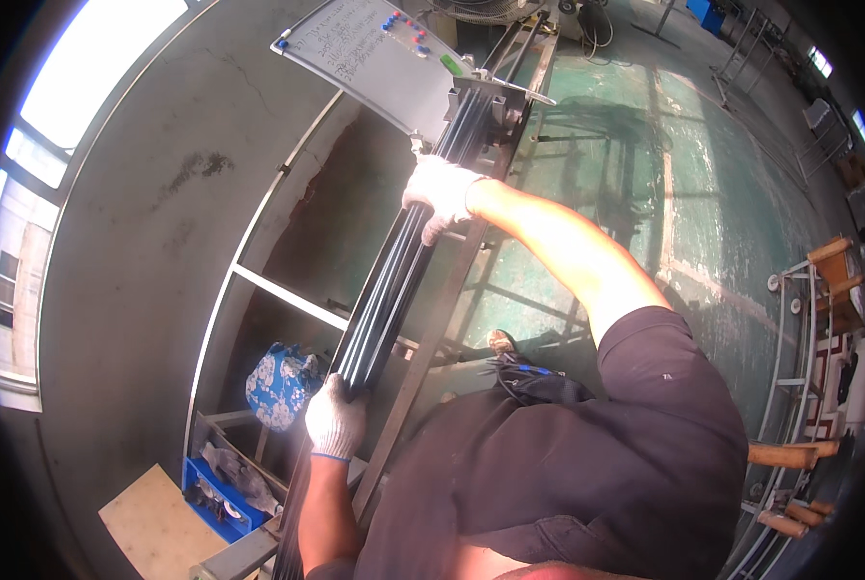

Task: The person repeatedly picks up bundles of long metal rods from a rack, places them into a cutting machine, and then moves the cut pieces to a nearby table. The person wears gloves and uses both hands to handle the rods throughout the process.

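Observation:
A bundle of long, thin dark strips (382, 314) lies lengthwise along a narrow metal frame (405, 394). I cannot make out their exact kind; light glints along them. My left hand (336, 418), in a white knit glove with a blue cuff edge, is closed around the near part of the bundle. Farther along, my right hand (442, 193), also in a white glove, curls over the top of the same strips, its fingers partly hidden. Beyond it, the strips run between upright metal brackets (498, 108).
A whiteboard (374, 72) with writing and magnets stands at the far left of the frame. Below left are a blue floral-covered seat (280, 387), a blue tray (222, 503) and a wooden board (157, 522). A wheeled rack (785, 387) stands right, on green floor (703, 203).

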Available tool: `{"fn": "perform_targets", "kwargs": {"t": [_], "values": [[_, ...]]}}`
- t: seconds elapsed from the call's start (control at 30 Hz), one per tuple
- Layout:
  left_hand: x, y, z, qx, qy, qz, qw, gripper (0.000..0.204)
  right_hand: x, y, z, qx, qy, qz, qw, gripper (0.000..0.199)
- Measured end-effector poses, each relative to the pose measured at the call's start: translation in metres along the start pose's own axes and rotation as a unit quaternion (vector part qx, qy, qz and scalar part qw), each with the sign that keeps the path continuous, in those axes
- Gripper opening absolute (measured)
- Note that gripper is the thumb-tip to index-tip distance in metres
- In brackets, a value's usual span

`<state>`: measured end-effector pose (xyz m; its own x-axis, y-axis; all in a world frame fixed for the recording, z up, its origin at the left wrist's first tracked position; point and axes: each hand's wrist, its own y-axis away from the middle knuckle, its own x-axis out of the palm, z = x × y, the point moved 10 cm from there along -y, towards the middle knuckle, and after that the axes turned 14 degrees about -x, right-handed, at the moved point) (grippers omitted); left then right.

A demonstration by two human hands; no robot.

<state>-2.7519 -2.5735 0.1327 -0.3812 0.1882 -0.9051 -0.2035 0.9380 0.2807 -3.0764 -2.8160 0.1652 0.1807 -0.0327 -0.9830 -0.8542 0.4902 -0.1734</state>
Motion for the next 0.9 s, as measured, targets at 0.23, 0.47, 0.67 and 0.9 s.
{"fn": "perform_targets", "kwargs": {"t": [0.23, 0.47, 0.67, 0.9], "values": [[0.02, -0.021, -0.029, 0.0, -0.059, -0.084, 0.995, 0.038, -0.002, 0.038, -0.041, -0.059, -0.038, -0.107, 0.992, 0.081], [0.018, 0.011, -0.038, -0.15, -0.079, -0.169, 0.971, 0.016, 0.019, 0.028, -0.055, -0.037, -0.099, -0.104, 0.989, 0.083], [-0.07, 0.044, -0.106, -0.081, -0.023, -0.356, 0.931, 0.045, 0.017, 0.035, -0.07, -0.042, -0.063, -0.107, 0.991, 0.085], [-0.04, 0.149, -0.069, -0.127, 0.129, -0.416, 0.891, 0.041, 0.046, 0.039, -0.071, -0.076, 0.024, -0.12, 0.99, 0.098]]}}
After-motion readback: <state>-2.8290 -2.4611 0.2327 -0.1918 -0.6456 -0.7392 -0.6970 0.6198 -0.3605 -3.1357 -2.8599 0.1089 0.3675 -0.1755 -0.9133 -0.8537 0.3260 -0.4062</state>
